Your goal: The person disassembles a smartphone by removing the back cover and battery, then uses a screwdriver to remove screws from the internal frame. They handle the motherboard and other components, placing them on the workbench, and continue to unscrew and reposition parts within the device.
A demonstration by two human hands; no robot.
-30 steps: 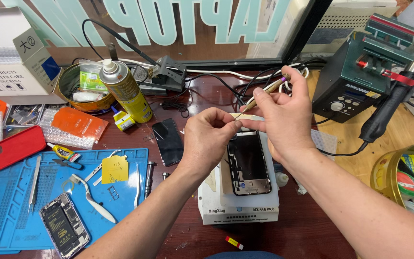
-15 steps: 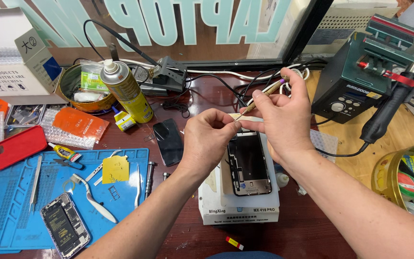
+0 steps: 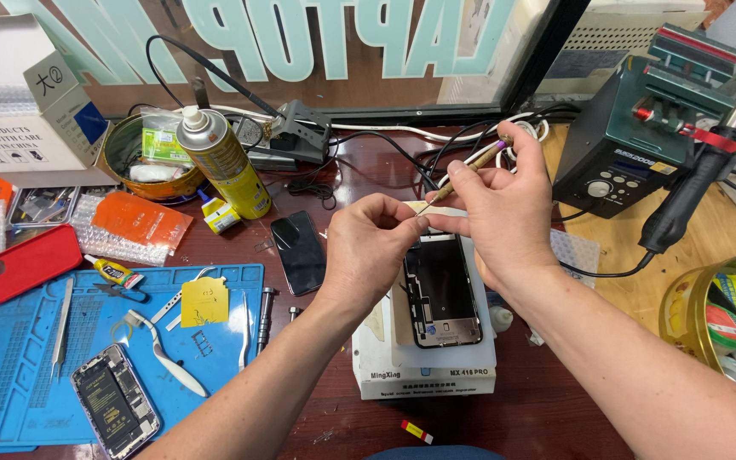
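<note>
My right hand (image 3: 497,213) holds a thin wooden-handled tool (image 3: 470,170) like a pen, its tip pointing down to the left. My left hand (image 3: 370,247) is pinched at that tip, finger and thumb closed on something too small to make out. Both hands hover above an opened phone frame (image 3: 443,294) that lies on a white heating pad block (image 3: 423,362) at the table's middle.
A blue work mat (image 3: 10,375) at the left carries tweezers, a pry tool, a yellow pick and another opened phone (image 3: 115,400). Behind stand a yellow spray can (image 3: 221,162), a round tin (image 3: 142,158), a black phone (image 3: 301,251) and a red case (image 3: 29,262). A soldering station (image 3: 641,136) sits right.
Both hands stay pinched together over the phone frame. The tool's handle has tilted slightly; otherwise nothing has visibly moved.
</note>
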